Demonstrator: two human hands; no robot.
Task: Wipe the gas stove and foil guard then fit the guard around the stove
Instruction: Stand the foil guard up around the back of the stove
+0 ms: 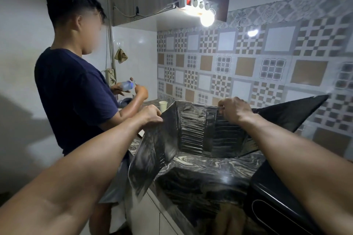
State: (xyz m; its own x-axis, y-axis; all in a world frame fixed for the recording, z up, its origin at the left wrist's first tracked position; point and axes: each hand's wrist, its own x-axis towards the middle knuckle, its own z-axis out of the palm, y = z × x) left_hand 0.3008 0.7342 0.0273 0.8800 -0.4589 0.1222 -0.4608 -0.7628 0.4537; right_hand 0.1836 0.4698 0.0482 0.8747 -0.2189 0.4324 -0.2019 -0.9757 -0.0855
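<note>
Stove (282, 208): dark body at the near right edge, partly under the right forearm; apparently pulled aside so the spot behind is free for standing the guard.
Worktop (206, 166): dark marbled surface, bare in the middle where the guard's panels enclose it on three sides.
Foil guard (193, 129): upright on the worktop, folded into a left wing, a back panel and a right wing that splays out toward the tiled wall; bottom edges touching the worktop, left wing overhanging the front edge; not yet around the stove, which sits just beside its right wing.
Left hand (150, 115): grip closed on the top edge of the left wing, pinching it, likely to keep the thin sheet from flopping while the fold is set.
Right hand (235, 110): grip closed on the top edge of the back panel, fingers curled over the rim, likely steadying the back against the wall side.
Step, as judged: shaping and placing the guard; sliding the stove into it seemingly left to do.
Risk, as judged: thin foil, prone to crease or tip if released early.
Cup (163, 105): pale, on the worktop just behind the left wing.
Second person (76, 91): standing left, holding a bottle (127, 85), apart from the guard.
Tiled wall (267, 59): patterned, behind the guard.
</note>
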